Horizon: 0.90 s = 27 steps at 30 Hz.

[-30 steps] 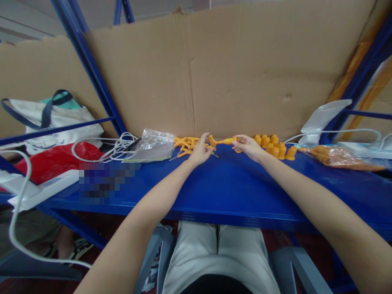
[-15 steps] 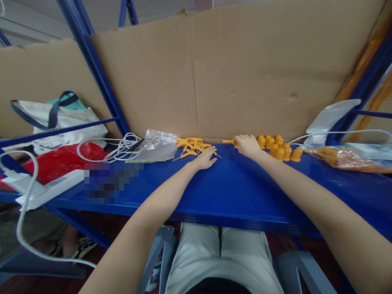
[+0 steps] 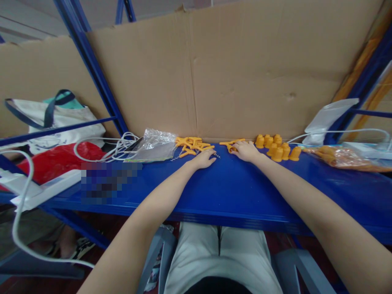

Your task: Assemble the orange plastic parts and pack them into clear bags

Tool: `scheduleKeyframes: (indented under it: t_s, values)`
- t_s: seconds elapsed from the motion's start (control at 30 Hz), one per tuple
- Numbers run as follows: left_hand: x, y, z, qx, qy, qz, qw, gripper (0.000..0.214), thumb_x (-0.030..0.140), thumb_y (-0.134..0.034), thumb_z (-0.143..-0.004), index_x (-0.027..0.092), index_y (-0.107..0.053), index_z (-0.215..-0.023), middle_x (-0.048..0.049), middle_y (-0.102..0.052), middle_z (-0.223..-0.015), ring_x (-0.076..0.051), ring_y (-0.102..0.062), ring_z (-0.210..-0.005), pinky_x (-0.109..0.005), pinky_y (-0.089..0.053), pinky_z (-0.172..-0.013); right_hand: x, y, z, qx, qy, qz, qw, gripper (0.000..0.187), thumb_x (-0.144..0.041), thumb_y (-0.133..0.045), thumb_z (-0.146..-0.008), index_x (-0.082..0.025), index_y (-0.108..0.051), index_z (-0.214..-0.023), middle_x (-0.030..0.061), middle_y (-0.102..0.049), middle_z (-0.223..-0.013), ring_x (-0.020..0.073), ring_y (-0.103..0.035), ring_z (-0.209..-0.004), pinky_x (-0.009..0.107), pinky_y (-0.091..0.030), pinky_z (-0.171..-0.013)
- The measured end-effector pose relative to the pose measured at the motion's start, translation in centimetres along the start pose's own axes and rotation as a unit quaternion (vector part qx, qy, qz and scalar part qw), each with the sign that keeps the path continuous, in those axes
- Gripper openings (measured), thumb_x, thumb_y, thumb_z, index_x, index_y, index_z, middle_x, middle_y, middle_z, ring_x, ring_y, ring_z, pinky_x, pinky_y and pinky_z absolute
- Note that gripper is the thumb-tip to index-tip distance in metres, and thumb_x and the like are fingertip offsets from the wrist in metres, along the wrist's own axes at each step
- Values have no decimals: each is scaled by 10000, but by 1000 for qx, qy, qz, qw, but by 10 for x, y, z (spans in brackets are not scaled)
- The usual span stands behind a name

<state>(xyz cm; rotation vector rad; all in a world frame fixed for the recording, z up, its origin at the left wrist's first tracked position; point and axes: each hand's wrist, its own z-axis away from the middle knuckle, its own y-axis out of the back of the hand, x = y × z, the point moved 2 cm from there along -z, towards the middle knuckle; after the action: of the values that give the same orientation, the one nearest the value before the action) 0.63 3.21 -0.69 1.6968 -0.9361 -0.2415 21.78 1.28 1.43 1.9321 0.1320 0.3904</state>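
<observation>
My left hand (image 3: pixel 202 159) lies fairly flat, fingers stretched forward, at the right edge of a pile of yellow T-shaped corkscrew handles (image 3: pixel 192 143). Thin spiral metal shafts stick out of the pile on both sides. With bent fingers, my right hand (image 3: pixel 246 151) grips a yellow bell-shaped cap (image 3: pixel 232 149), partly hidden under the fingertips. Touching or just behind that cap is a yellow bar-shaped handle (image 3: pixel 225 143); whether the two are joined I cannot tell. To the right of this hand stand several yellow bell-shaped caps (image 3: pixel 277 153) in a loose group.
A clear plastic bag (image 3: pixel 153 147) and coiled white cable (image 3: pixel 124 147) lie left of the pile. Further left are a red bag (image 3: pixel 61 159), a white power strip (image 3: pixel 55 188) and a tote bag (image 3: pixel 67 126). At right rests a bag of orange parts (image 3: pixel 339 156). Cardboard (image 3: pixel 245 73) stands behind.
My right hand has shifted slightly lower, and more of the yellow cap and bar-shaped handle shows beside its fingers. My left hand stays by the pile. The whole view has moved a little.
</observation>
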Motion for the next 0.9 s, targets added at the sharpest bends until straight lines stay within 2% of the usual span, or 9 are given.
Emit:
scheduleKeyframes:
  t_s: [0.13,0.23,0.33,0.43,0.6,0.77,0.9]
  values:
    - [2,2,1,-8,0,0,1000,332,221,-564,-842,139,-624,-1159,-155,-607,-1326,-263,-519,-1296,-448,-323,-1146,6,-5,7,28,-17,-21,999,394,-318,-398,-969,-168,-579,-1285,176,-619,-1286,324,-560,-1149,445,-387,-883]
    - [2,2,1,-2,-5,3,1000,329,226,-564,-841,149,-627,-1155,-149,-613,-1321,-263,-532,-1284,-447,-336,-1139,7,-5,9,64,15,-35,997,456,-312,-409,-964,-185,-485,-1396,161,-568,-1369,313,-524,-1214,455,-353,-934]
    - [0,1,1,-5,-9,-2,1000,337,226,-557,-843,157,-622,-1166,-141,-608,-1330,-255,-530,-1286,-436,-337,-1139,4,-6,8,64,74,-40,994,425,-276,-392,-971,-202,-509,-1372,131,-564,-1384,286,-524,-1218,425,-337,-930]
    - [-1,0,1,-5,-7,-1,1000,338,231,-558,-842,157,-621,-1166,-140,-607,-1332,-253,-530,-1285,-437,-334,-1140,0,-6,8,58,95,-35,993,378,-248,-374,-973,-177,-580,-1283,139,-638,-1278,278,-558,-1153,388,-337,-870]
    - [0,1,0,-4,0,4,1000,340,234,-558,-841,138,-630,-1160,-157,-605,-1327,-268,-518,-1296,-446,-325,-1144,-5,-2,9,59,56,-12,997,346,-213,-352,-977,-147,-654,-1132,157,-698,-1116,269,-590,-1050,371,-314,-838]
    - [-1,0,0,-18,-3,-16,1000,365,228,-542,-854,147,-613,-1202,-143,-579,-1364,-257,-478,-1334,-433,-322,-1150,-10,1,9,44,34,-1,998,353,-208,-345,-978,-136,-665,-1108,157,-689,-1128,280,-574,-1065,389,-305,-847]
    - [-2,0,-1,-19,-5,-22,1000,367,232,-539,-858,141,-613,-1206,-145,-585,-1355,-259,-481,-1330,-432,-328,-1146,-11,1,10,44,-9,21,999,386,-206,-320,-980,-121,-670,-1119,181,-674,-1140,298,-563,-1084,421,-295,-874]
